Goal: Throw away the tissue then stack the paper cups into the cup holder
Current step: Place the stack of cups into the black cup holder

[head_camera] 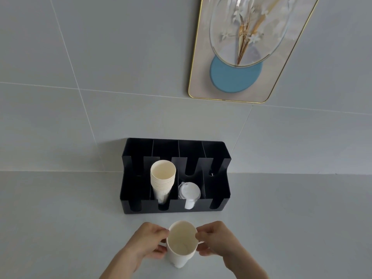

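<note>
Ahead, cup holder [219, 195]: cup stack [162, 179], lids [189, 191]; framed picture [201, 63] above.

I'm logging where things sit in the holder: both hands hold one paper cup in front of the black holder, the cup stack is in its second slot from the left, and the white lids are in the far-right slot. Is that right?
Not quite. The head view shows the white lids in the third slot from the left, right beside the cup stack, not the far-right one. The rest holds: left hand and right hand hold one paper cup in front of the black holder.
</note>
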A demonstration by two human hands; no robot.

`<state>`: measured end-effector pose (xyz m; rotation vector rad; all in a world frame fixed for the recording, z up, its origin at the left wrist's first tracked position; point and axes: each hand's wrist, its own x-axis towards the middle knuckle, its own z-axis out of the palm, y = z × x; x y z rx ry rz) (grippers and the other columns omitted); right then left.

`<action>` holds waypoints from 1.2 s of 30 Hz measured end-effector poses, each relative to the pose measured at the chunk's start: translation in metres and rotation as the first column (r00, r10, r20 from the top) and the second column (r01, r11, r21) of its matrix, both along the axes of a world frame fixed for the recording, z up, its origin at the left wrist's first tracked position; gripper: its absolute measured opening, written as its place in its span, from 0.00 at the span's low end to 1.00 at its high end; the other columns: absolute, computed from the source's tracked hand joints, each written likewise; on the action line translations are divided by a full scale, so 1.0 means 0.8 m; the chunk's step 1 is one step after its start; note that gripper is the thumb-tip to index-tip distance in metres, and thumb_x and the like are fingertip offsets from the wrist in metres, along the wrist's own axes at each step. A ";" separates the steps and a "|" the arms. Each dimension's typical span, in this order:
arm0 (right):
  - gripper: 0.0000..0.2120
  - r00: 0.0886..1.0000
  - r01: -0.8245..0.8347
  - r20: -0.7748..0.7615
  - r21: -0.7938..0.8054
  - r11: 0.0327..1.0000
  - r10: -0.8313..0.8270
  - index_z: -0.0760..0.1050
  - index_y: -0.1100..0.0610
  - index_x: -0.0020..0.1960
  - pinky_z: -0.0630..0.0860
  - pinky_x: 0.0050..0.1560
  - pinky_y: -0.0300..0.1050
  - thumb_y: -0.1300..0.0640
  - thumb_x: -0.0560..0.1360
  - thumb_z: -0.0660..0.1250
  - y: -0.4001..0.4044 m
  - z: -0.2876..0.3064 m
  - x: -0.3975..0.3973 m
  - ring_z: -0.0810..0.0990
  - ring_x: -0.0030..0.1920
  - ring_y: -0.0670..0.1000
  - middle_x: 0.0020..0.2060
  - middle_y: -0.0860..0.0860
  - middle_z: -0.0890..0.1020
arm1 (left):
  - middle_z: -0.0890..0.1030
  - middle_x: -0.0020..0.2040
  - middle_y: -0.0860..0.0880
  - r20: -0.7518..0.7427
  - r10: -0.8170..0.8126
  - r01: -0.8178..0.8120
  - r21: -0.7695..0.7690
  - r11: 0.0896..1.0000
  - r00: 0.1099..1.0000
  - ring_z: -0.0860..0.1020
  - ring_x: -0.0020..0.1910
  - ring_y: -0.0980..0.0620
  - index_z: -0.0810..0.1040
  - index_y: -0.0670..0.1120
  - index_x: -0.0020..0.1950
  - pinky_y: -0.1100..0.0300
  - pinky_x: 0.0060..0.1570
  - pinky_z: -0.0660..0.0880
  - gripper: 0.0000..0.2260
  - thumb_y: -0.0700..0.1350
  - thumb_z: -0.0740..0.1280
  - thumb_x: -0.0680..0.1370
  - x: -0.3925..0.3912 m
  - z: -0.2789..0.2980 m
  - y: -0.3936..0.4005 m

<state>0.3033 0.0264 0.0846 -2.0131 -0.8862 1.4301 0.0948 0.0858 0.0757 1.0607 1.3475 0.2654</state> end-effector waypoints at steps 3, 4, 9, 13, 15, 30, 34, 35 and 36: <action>0.08 1.000 -0.020 0.017 0.042 0.999 0.020 0.86 0.60 0.49 0.86 0.46 0.48 0.63 0.75 0.68 0.009 0.016 0.003 0.88 0.44 0.56 0.46 0.57 0.88 | 0.86 0.49 0.39 0.027 0.009 -0.009 0.004 1.000 1.000 0.86 0.40 0.45 0.86 0.41 0.47 0.51 0.47 0.85 0.07 0.43 0.69 0.78 0.000 0.015 0.009; 0.09 0.999 -0.037 0.023 0.063 0.997 0.035 0.87 0.59 0.49 0.86 0.46 0.48 0.63 0.75 0.68 0.014 0.024 0.004 0.88 0.43 0.55 0.46 0.57 0.89 | 0.86 0.49 0.38 0.034 0.009 -0.010 0.013 1.000 0.999 0.86 0.40 0.45 0.86 0.41 0.48 0.51 0.47 0.85 0.08 0.43 0.69 0.78 -0.001 0.022 0.014; 0.09 0.996 -0.083 0.043 0.187 0.979 0.076 0.87 0.60 0.47 0.86 0.47 0.47 0.60 0.76 0.68 0.051 0.085 0.013 0.88 0.47 0.58 0.45 0.59 0.88 | 0.87 0.43 0.40 0.100 0.024 -0.035 0.102 0.994 0.995 0.85 0.37 0.46 0.86 0.40 0.49 0.50 0.47 0.84 0.10 0.44 0.66 0.79 0.001 0.071 0.049; 0.09 0.994 -0.111 0.056 0.276 0.955 0.099 0.87 0.59 0.46 0.86 0.46 0.45 0.58 0.76 0.68 0.087 0.139 0.015 0.89 0.45 0.55 0.42 0.56 0.89 | 0.87 0.41 0.42 0.151 0.093 -0.121 0.190 0.974 0.984 0.84 0.37 0.45 0.86 0.41 0.49 0.52 0.42 0.84 0.10 0.45 0.67 0.79 0.003 0.120 0.083; 0.09 0.995 -0.098 0.056 0.323 0.941 0.084 0.87 0.60 0.47 0.86 0.47 0.46 0.58 0.76 0.69 0.106 0.161 0.015 0.89 0.44 0.54 0.42 0.57 0.89 | 0.87 0.40 0.43 0.181 0.132 -0.171 0.220 0.960 0.975 0.84 0.37 0.45 0.86 0.41 0.47 0.51 0.43 0.83 0.10 0.46 0.68 0.78 0.003 0.141 0.101; 0.09 0.999 0.034 -0.029 0.425 0.904 -0.024 0.85 0.64 0.50 0.87 0.42 0.46 0.59 0.76 0.71 0.211 0.207 -0.013 0.89 0.43 0.57 0.41 0.61 0.88 | 0.85 0.40 0.43 0.221 0.261 -0.325 0.336 0.884 0.940 0.82 0.37 0.46 0.83 0.42 0.45 0.55 0.40 0.80 0.10 0.48 0.69 0.78 -0.004 0.203 0.194; 0.08 0.998 0.046 -0.057 0.389 0.920 -0.026 0.85 0.63 0.50 0.87 0.47 0.48 0.58 0.76 0.71 0.222 0.176 -0.014 0.89 0.44 0.56 0.42 0.59 0.89 | 0.84 0.39 0.45 0.235 0.287 -0.351 0.301 0.887 0.929 0.81 0.37 0.47 0.83 0.42 0.45 0.55 0.40 0.81 0.09 0.48 0.70 0.78 -0.005 0.176 0.200; 0.08 0.998 0.048 -0.060 0.382 0.923 -0.028 0.85 0.62 0.50 0.87 0.48 0.49 0.58 0.77 0.71 0.224 0.168 -0.014 0.89 0.44 0.55 0.42 0.59 0.89 | 0.84 0.39 0.46 0.237 0.294 -0.356 0.293 0.887 0.926 0.81 0.37 0.47 0.84 0.43 0.45 0.55 0.41 0.81 0.09 0.48 0.70 0.78 -0.004 0.169 0.202; 0.08 0.998 0.049 -0.055 0.375 0.926 -0.030 0.85 0.62 0.51 0.86 0.48 0.49 0.58 0.77 0.71 0.226 0.161 -0.013 0.89 0.44 0.55 0.42 0.58 0.89 | 0.85 0.39 0.46 0.232 0.292 -0.353 0.293 0.889 0.928 0.82 0.37 0.47 0.84 0.43 0.45 0.53 0.42 0.81 0.09 0.48 0.70 0.78 -0.003 0.162 0.203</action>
